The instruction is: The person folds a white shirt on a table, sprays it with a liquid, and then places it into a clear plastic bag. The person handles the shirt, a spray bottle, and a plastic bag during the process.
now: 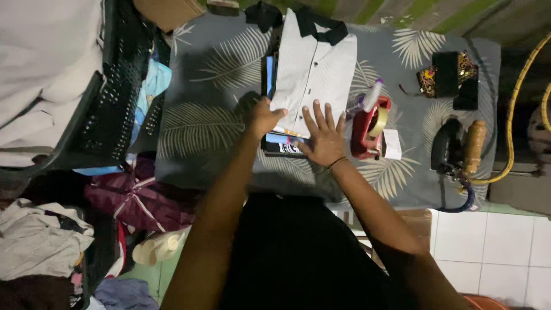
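A wide surface (229, 155) draped in a grey cloth with a pale leaf print fills most of the view, and the person stands at its near edge. To its left a black plastic laundry basket (103, 109) leans, with a heap of mixed clothes (40, 241) on the floor below it.

In the middle of the surface lies a folded white shirt (313, 69) with a black collar and dark buttons, on top of a small stack of other folded garments (281, 143) whose edges show at its near end and along its left side. The left hand (263, 116) is closed around the shirt's lower left corner, thumb on top, pinching the fabric. The right hand (324, 138) lies flat and spread, fingers apart, pressing on the shirt's near edge and the stack beneath; it grips nothing.

At the right end of the surface a dark iron with a wooden handle (459, 146) rests with its cord trailing off the edge, well apart from the shirt. Just beside the right hand stands a red tape dispenser (370, 126), with a small spray bottle (372, 95) touching or just behind it.

As I judge it, the risks are modest. A one-sided pull at the pinched corner could skew the fold or slide the stack underneath out of line. A sideways sweep of the right hand could knock the dispenser and bottle, wetting the shirt.
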